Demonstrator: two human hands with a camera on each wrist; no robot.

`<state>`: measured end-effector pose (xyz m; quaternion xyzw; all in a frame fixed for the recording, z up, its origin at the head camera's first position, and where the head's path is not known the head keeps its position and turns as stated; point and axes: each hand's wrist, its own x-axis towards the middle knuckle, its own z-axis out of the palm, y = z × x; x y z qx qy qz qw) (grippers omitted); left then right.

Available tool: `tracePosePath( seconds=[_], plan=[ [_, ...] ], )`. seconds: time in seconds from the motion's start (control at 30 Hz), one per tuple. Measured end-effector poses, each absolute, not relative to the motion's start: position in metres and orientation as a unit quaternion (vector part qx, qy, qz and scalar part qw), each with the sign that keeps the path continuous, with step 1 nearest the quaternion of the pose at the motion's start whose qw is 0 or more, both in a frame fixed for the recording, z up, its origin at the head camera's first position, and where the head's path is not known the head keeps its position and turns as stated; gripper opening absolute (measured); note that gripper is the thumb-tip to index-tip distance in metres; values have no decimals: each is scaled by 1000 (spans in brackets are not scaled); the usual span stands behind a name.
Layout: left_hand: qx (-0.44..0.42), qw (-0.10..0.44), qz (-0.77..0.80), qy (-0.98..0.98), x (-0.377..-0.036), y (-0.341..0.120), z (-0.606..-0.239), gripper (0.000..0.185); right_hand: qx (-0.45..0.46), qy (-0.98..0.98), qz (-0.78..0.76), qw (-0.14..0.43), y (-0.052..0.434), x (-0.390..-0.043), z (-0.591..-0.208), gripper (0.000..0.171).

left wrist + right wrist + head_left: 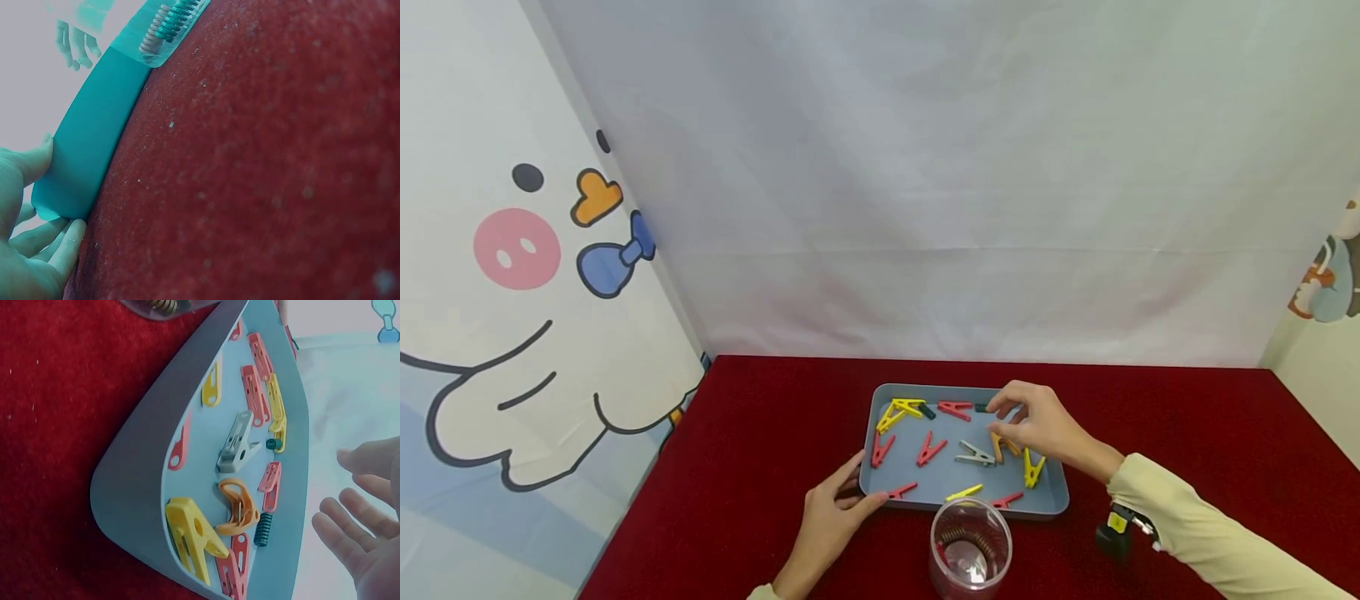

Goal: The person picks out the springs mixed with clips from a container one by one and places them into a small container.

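a shallow grey plastic tray (1058,492) with rounded corners sits on the fuzzy red tabletop (760,433), scattered with plastic clothespins in red, yellow, grey and orange. the left hand (831,517) grips the tray's near left corner, thumb on the rim and fingers curled under the edge. the right hand (1037,425) hovers over the far right part of the tray with fingers relaxed and spread, holding nothing, just above a small dark green coil spring (263,529) and an orange clothespin (237,509). a clear round plastic cup (970,550) containing a coiled metal spring stands just in front of the tray's near edge.
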<state>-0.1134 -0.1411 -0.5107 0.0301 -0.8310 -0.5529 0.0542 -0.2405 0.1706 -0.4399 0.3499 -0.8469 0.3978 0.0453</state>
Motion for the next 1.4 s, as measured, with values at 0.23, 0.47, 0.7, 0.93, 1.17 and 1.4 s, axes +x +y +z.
tracePosePath(
  seconds=[0.23, 0.47, 0.7, 0.93, 1.17, 1.4],
  plan=[
    [36, 51, -557, -828, -113, -142, -511, 70, 337, -856, 389, 43, 169, -246, -442, 15],
    [32, 54, -560, -826, -113, -142, -511, 69, 332, -867, 370, 48, 166, -258, -454, 14],
    [27, 48, -570, -820, -112, -143, -510, 69, 327, -876, 352, 39, 163, -265, -460, 11],
    [26, 45, -573, -818, -111, -143, -509, 70, 320, -888, 329, 19, 162, -270, -464, 11],
    [25, 42, -573, -818, -111, -143, -509, 70, 309, -900, 307, 1, 159, -274, -466, 13],
    [26, 41, -572, -819, -110, -144, -509, 69, 298, -908, 295, -18, 154, -274, -465, 17]
  ],
)
